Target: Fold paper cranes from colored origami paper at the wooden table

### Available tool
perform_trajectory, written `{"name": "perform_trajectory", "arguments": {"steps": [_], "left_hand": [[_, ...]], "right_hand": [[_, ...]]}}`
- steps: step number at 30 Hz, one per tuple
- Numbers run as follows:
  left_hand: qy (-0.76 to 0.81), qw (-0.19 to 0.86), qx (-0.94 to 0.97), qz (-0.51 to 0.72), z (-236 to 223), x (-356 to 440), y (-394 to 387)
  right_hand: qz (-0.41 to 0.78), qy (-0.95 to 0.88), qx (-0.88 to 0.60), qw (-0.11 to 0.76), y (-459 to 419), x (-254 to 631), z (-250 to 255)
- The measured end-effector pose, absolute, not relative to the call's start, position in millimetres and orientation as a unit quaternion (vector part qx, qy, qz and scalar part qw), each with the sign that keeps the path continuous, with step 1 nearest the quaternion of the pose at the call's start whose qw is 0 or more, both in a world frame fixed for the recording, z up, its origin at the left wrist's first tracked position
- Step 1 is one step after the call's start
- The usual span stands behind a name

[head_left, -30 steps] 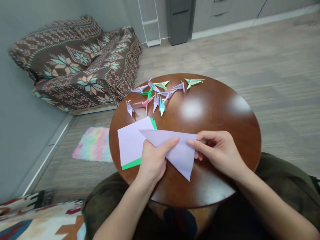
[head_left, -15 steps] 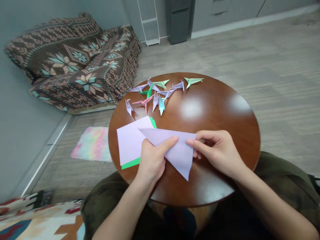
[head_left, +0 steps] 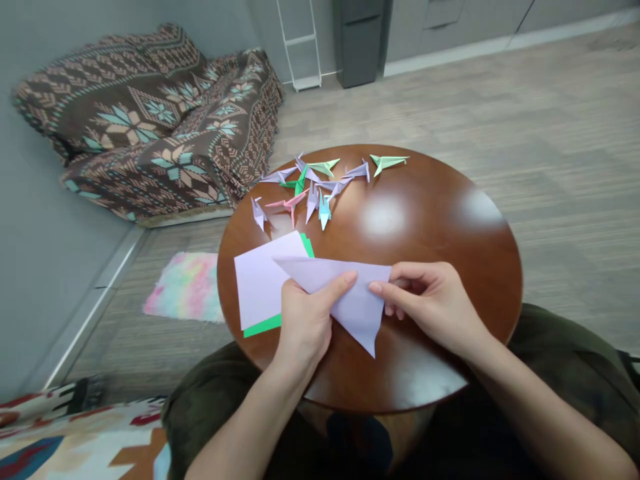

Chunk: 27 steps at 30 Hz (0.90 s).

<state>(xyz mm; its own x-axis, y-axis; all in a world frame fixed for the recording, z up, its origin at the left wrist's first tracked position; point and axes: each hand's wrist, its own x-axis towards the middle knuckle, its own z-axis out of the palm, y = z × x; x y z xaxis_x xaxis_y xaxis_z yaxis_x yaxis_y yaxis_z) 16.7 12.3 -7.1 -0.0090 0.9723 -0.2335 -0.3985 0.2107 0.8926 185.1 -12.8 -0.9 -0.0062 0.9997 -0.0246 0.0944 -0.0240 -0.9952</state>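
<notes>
A lilac sheet of origami paper (head_left: 356, 312), folded into a triangle, is held up over the near part of the table. My left hand (head_left: 309, 317) grips its lower left side, thumb lying on the front face and fingers hidden behind. At the upper right corner, my right hand (head_left: 430, 293) pinches the paper between thumb and forefinger. One point of the triangle hangs downward with a slight curl along its right edge. Left of the hands lies a stack of lilac paper (head_left: 263, 283) with green sheets (head_left: 263, 325) showing beneath it, partly covered by the held paper.
Several folded paper cranes in lilac, pink, blue and green, one a pink crane (head_left: 290, 205), cluster at the back left of the round wooden table (head_left: 425, 220). A light green crane (head_left: 387, 163) sits apart. Beyond stands a patterned sofa (head_left: 165, 133); a pastel rug (head_left: 187, 287) lies left.
The right-hand corner of the lilac paper has shifted very slightly left with my right hand, and its right edge curls more. My left hand keeps its grip.
</notes>
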Motion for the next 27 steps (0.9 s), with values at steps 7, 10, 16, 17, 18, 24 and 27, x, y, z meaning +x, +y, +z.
{"name": "perform_trajectory", "arguments": {"steps": [7,10,16,17,18,24,27], "left_hand": [[0.458,0.624,0.321,0.546,-6.6,17.0,11.6],[0.451,0.629,0.319,0.547,-7.2,17.5,10.9],[0.438,0.64,0.296,0.557,-5.1,16.6,13.3],[0.434,0.643,0.293,0.559,-4.0,15.1,15.1],[0.429,0.646,0.29,0.56,-2.7,13.0,17.2],[0.404,0.65,0.284,0.578,5.4,-5.6,27.6],[0.405,0.644,0.294,0.579,6.9,-12.5,28.6]], "right_hand": [[0.49,-0.524,-0.523,0.46,-13.4,183.6,-1.4],[0.49,-0.525,-0.525,0.457,-13.2,183.5,-2.3],[0.474,-0.524,-0.541,0.457,-15.4,185.0,-2.9],[0.468,-0.524,-0.548,0.453,-16.2,185.6,-3.1],[0.462,-0.526,-0.556,0.449,-16.9,186.2,-3.4],[0.442,-0.532,-0.571,0.442,-19.3,188.9,-5.7],[0.435,-0.543,-0.575,0.43,-19.9,189.3,-6.7]]}}
